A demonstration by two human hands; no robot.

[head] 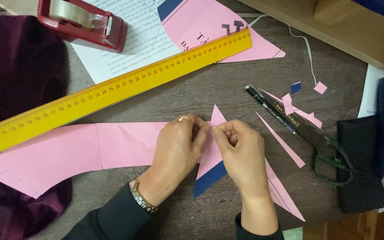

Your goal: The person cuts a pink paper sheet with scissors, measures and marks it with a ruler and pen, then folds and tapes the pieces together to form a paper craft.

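Pink paper triangle with dark blue underside (pixel 210 153), pinched at its upper edge between left hand (pixel 178 144) and right hand (pixel 241 149). Left of them, long pink paper strip (pixel 67 153); right, black-handled scissors (pixel 321 142); beyond, yellow ruler (pixel 112 91) on brown worktop (pixel 210 89).

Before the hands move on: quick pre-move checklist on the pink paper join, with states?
1. Both hands on the work: ok. Left hand and right hand pinch the pink triangle piece at its upper edge.
2. Triangle meets the long pink pattern piece: cannot tell, the hands hide the seam.
3. Long piece lies flat on the table: ok.
4. Tape dispenser within reach: ok, at the upper left.
5. Scissors clear of the hands: ok, lying to the right beside the pen.
6. Yellow ruler off the join: ok, lying above it.
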